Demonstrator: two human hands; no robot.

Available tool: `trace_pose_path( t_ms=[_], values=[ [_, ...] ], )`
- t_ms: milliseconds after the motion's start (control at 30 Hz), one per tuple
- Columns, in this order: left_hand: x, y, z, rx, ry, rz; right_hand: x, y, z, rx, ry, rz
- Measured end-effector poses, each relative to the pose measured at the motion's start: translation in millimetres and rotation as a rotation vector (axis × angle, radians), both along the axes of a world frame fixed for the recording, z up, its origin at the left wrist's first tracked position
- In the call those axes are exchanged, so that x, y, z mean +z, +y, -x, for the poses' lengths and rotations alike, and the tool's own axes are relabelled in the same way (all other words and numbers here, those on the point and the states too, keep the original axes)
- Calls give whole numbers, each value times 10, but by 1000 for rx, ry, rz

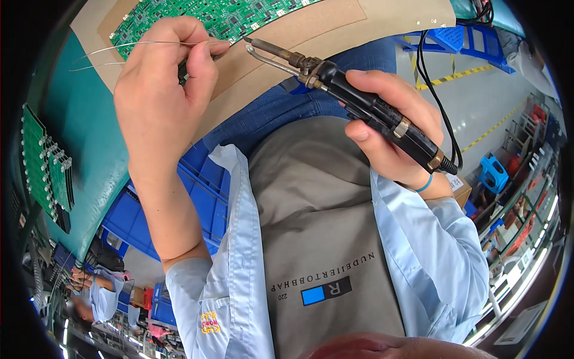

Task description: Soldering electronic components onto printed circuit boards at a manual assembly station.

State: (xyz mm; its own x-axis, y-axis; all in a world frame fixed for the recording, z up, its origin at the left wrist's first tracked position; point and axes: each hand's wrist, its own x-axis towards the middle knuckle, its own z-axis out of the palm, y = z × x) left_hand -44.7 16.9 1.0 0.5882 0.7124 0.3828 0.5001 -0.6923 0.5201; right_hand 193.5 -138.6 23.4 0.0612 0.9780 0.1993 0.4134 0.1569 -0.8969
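Note:
My left hand (164, 90) is closed in a pinch on a thin silvery solder wire (134, 43). One end of the wire sticks out past the fingertips, while the rest loops loosely to the left. My right hand (406, 119) grips a black soldering iron (368, 99) with a thin metal tube alongside its shaft. The iron's tip points left, close to the wire's end, at the near edge of a green circuit board (230, 18). Whether tip and wire touch is too small to tell. Under the board lies a tan sheet (290, 57); my left hand covers part of both.
Several green boards (42, 161) stand upright on the green tabletop (98, 113) at left. A black cable (424, 63) hangs beside the right hand. Blue crates (158, 206) are below the table's edge. Further off are a blue stool (493, 173) and a person (101, 296).

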Motion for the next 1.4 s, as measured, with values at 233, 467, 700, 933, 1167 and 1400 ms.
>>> trace_pose_path(
  t_ms=[233,467,700,933,1167,1400],
  values=[
    [58,-8,-14,7,93,8,26,55,28,25,-58,8],
    [36,23,3,-29,93,-23,-3,83,36,36,-36,8],
    [38,2,4,-21,82,2,-70,79,6,68,-73,2],
    [11,-4,8,-24,71,1,-75,76,1,80,-91,1],
    [-46,0,27,-25,18,-13,-97,73,4,75,-73,-1],
    [-41,-29,-10,14,0,7,-71,101,60,3,12,-4]
  ],
)
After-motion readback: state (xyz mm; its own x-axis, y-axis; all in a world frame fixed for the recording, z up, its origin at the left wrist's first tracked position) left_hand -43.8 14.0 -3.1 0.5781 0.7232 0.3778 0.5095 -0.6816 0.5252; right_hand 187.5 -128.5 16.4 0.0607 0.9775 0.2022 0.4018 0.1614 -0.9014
